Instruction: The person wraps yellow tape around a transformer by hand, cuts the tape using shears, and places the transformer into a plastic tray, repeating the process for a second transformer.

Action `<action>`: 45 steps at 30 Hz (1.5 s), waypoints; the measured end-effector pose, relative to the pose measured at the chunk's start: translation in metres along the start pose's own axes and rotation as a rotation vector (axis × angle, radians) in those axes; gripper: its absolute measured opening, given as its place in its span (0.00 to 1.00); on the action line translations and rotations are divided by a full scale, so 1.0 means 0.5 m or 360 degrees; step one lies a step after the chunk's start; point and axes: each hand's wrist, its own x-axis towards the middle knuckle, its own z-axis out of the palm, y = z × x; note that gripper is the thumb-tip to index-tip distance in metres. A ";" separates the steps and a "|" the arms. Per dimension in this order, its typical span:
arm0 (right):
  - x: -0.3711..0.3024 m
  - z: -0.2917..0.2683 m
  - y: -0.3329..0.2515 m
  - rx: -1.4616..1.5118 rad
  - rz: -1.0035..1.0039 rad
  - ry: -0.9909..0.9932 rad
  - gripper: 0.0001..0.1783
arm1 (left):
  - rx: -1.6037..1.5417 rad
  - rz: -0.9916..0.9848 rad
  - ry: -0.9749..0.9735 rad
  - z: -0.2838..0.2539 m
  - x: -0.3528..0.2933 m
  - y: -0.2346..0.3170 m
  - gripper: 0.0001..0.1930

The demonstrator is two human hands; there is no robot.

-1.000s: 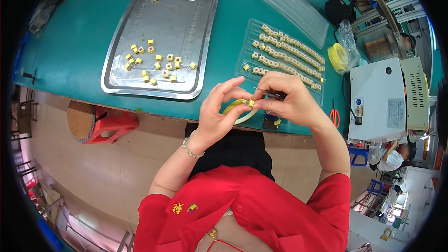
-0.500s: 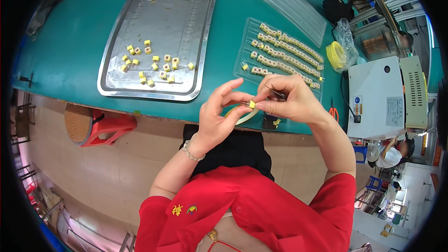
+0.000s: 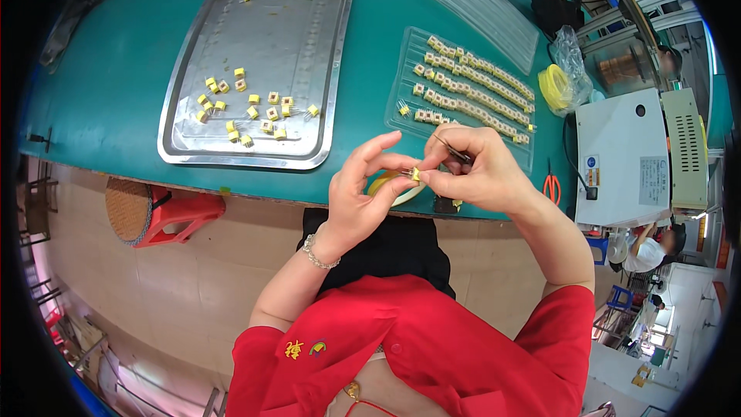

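Since 1 s ago the hands sit a touch lower and closer together over the near table edge; little else shifts.

Teal table (image 3: 116, 69) fills the upper frame. On it, the steel tray (image 3: 231, 46) holds scattered loose yellow parts (image 3: 251, 116), and the clear ribbed tray (image 3: 421, 54) to its right carries rows of the same parts lined up. White machine (image 3: 625, 154) sits at far right, red stool (image 3: 174, 212) below the table edge at left.

Left hand (image 3: 359, 197) and right hand (image 3: 478, 174) meet at center, both pinching 1 small yellow component (image 3: 415, 174) between thumb and fingertips, fingers clamped on it, just above the table edge. It is a tiny yellow block; any pins or wire on it are too small to make out. Right hand also grips thin dark tweezers (image 3: 451, 148), tips hidden by fingers. A yellow tape roll (image 3: 401, 191) lies under the hands, mostly covered.
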 end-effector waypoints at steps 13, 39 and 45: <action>0.024 -0.018 -0.024 0.0472 0.0530 -0.0242 0.04 | -0.0003 -0.0027 0.0082 0.005 0.003 0.002 0.26; -0.291 0.053 0.175 0.0042 -0.0225 0.1171 0.07 | 0.0493 -0.0048 0.0184 0.069 -0.155 0.026 0.21; -0.306 0.025 0.164 0.0186 -0.0388 0.1305 0.12 | 0.0632 -0.0058 0.0202 0.071 -0.148 0.026 0.22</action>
